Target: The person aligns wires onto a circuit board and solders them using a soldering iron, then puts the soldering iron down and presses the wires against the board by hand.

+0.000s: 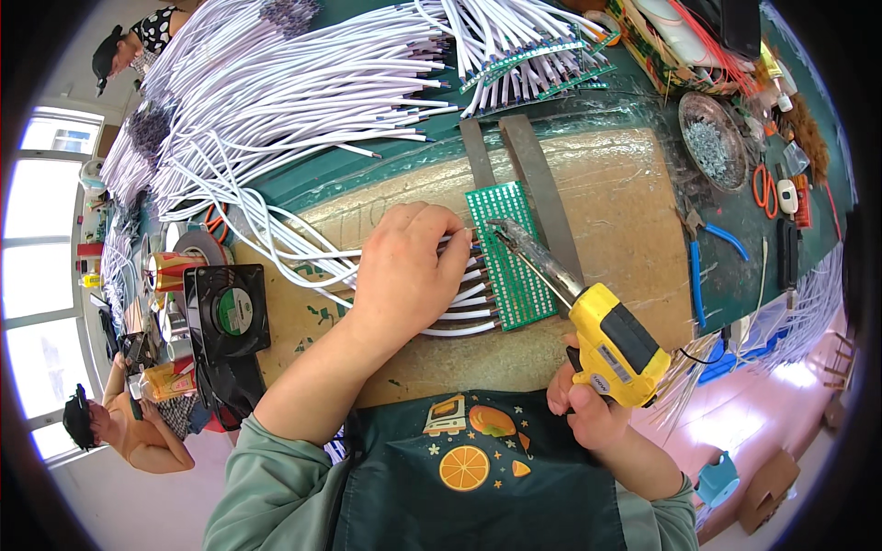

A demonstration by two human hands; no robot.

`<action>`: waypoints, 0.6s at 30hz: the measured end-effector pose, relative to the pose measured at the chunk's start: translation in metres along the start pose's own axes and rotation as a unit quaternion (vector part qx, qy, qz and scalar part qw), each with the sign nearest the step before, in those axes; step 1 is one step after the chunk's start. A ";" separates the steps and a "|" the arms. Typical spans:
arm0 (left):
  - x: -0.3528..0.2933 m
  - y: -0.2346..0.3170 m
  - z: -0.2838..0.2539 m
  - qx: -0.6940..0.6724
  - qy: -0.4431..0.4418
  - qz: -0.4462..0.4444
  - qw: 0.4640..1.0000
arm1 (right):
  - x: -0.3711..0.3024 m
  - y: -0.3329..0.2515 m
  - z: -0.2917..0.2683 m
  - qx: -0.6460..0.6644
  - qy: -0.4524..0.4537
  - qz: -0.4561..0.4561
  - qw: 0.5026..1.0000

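Note:
My right hand (588, 409) is closed round the grip of a yellow and black soldering gun (620, 344). The gun's tip rests at the upper part of a green circuit board (519, 289). My left hand (404, 266) pinches the end of a white cable at the board's left edge, close to the tip; the fingers partly hide that end. Below the hand, several white cables (473, 314) meet the same edge of the board, side by side. Two flat metal bars (542, 197) lie beneath and beside the board on a brown work board (625, 184).
A big heap of white cables (303, 92) covers the back left, with wired boards (524, 64) behind. At right are a metal dish (714, 142), blue-handled cutters (695, 275) and orange scissors (764, 190). A black fan (227, 312) stands left. Two people are at the far left.

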State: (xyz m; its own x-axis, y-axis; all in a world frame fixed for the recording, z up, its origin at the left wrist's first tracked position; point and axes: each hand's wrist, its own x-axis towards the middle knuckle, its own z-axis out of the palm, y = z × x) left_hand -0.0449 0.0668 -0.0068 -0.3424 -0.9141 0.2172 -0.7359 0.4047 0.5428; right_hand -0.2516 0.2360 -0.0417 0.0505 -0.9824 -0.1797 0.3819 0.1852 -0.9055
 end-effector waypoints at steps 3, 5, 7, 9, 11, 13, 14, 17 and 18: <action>0.000 0.000 0.000 0.001 0.001 -0.001 1.000 | 0.002 -0.002 0.004 0.018 0.015 -0.005 1.000; 0.000 0.000 0.000 0.001 0.002 -0.001 1.000 | 0.003 -0.003 0.006 0.028 0.021 -0.006 0.999; 0.000 0.001 0.000 0.003 0.003 -0.002 1.000 | 0.003 -0.002 0.006 0.038 0.025 -0.006 0.999; 0.000 0.000 0.000 0.002 0.002 -0.004 1.000 | 0.003 -0.001 0.005 0.041 0.019 0.000 0.999; 0.000 0.000 0.000 0.003 0.003 -0.005 1.000 | 0.003 -0.002 0.006 0.039 0.021 -0.004 0.999; 0.000 0.001 -0.002 -0.009 0.002 -0.004 1.000 | 0.003 -0.001 0.006 0.038 0.021 -0.009 0.999; 0.000 0.000 -0.002 -0.005 0.005 -0.005 1.000 | 0.003 -0.001 0.007 0.042 0.026 -0.013 0.999; 0.000 0.000 -0.003 -0.005 0.001 0.013 1.000 | 0.003 0.000 0.006 0.060 0.030 -0.016 0.998; 0.001 -0.001 -0.006 -0.003 0.003 0.013 1.000 | 0.003 0.000 0.006 0.075 0.031 -0.013 0.997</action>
State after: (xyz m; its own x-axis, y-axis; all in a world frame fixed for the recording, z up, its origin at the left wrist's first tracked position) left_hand -0.0415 0.0653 -0.0024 -0.3578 -0.9033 0.2367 -0.7235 0.4284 0.5413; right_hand -0.2458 0.2331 -0.0400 -0.0165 -0.9827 -0.1847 0.5159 0.1498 -0.8434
